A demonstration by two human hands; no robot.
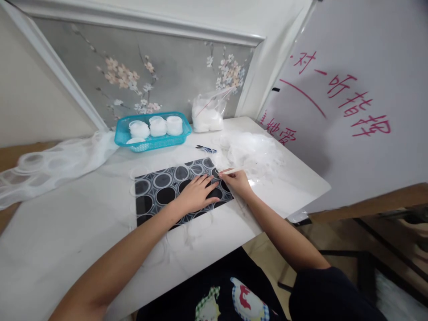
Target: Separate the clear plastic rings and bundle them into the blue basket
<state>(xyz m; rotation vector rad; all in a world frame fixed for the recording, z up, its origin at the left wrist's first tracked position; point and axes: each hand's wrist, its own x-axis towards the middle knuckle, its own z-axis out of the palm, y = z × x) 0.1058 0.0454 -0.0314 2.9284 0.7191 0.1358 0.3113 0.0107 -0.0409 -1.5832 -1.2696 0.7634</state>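
A black sheet lies on the white table, with white sheer fabric patterned in rings spread over it. My left hand rests flat on the fabric, fingers spread. At the sheet's right edge my right hand is closed around a thin white pen-like tool, its tip down at the fabric. Whether the tip touches the fabric I cannot tell. Just beyond the sheet lie small dark-handled scissors or snips. Past my right hand is a loose heap of white sheer scraps.
A blue plastic basket holding stacks of white round pieces stands at the back. Beside it is a clear bag with white contents. White ring-patterned fabric trails over the table's left side. A whiteboard with red writing stands to the right.
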